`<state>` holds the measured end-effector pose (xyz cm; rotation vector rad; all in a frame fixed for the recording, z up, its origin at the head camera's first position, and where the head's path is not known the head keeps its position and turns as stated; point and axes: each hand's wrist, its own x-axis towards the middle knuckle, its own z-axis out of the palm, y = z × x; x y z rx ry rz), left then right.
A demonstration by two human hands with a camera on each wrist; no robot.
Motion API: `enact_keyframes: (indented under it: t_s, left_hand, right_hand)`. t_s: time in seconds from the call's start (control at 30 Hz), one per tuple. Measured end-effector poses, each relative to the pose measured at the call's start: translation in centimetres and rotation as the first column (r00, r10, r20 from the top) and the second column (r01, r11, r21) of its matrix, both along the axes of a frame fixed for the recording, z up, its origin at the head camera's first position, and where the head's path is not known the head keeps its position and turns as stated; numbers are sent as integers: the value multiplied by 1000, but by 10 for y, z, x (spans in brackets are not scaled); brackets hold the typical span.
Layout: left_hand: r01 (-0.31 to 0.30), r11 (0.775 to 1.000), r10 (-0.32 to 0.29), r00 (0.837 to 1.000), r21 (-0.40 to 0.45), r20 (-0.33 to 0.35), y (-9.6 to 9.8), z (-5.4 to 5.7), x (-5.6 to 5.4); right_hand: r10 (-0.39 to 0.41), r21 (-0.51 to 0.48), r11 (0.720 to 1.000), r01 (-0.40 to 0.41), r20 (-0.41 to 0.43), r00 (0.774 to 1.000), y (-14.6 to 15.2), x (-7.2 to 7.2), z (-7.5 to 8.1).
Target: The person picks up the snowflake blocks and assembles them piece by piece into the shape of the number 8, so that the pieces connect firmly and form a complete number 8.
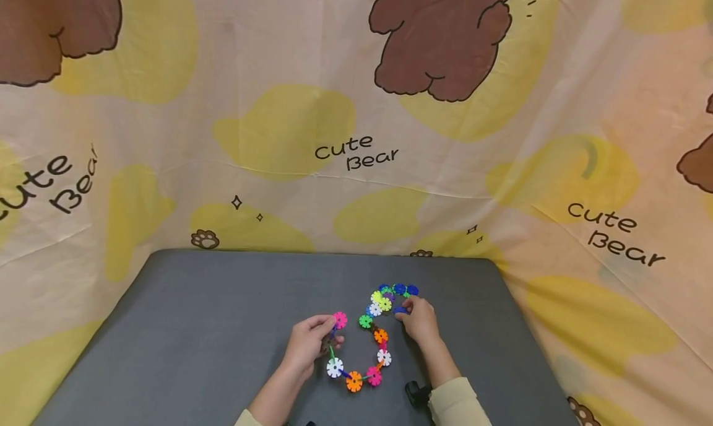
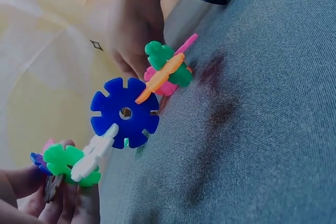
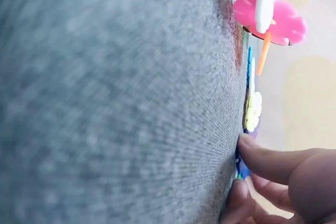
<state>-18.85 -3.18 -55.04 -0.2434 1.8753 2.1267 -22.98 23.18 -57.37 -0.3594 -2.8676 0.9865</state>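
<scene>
My left hand (image 1: 308, 344) pinches one end of a chain of colored snowflake discs (image 1: 354, 381), close to a pink disc (image 1: 340, 320). From there the chain curves through white, orange and pink discs toward the right. In the left wrist view, a green disc (image 2: 62, 160) lies against the left fingers, and a blue disc (image 2: 125, 113) follows a white one. My right hand (image 1: 421, 321) is low at the tabletop, pinching a blue disc (image 1: 400, 310) between thumb and fingers. The right wrist view shows the thumb (image 3: 273, 158) partly covering that disc.
Several loose discs, among them a yellow one (image 1: 384, 303) and a dark blue one (image 1: 412, 290), lie just beyond the right hand. A black object (image 1: 416, 393) sits by the right sleeve (image 1: 459, 402). Behind the grey table (image 1: 223, 327) hangs a bear-print cloth (image 1: 267, 129).
</scene>
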Motion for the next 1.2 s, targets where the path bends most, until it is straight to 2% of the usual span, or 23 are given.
enact_keyframes:
  t_s: [0.2, 0.33, 0.6, 0.83, 1.2]
  left_hand:
    - [-4, 1000, 4, 1000, -14, 22, -1, 1, -2]
    - [-9, 1000, 9, 999, -23, 36, -2, 1, -3]
    - [-13, 1000, 14, 999, -23, 38, -2, -1, -4]
    - [-12, 1000, 13, 999, -16, 38, -2, -1, -5]
    - [-23, 999, 21, 997, 42, 68, -1, -1, -6]
  right_hand:
    - [-82, -80, 994, 80, -29, 996, -3, 5, 6]
    - [-91, -151, 986, 77, -88, 992, -8, 8, 14]
    - [49, -263, 960, -94, -172, 984, -29, 22, 38]
    - [179, -295, 926, -236, -209, 961, -57, 36, 44]
    - [236, -283, 916, -283, -191, 953, -78, 46, 34]
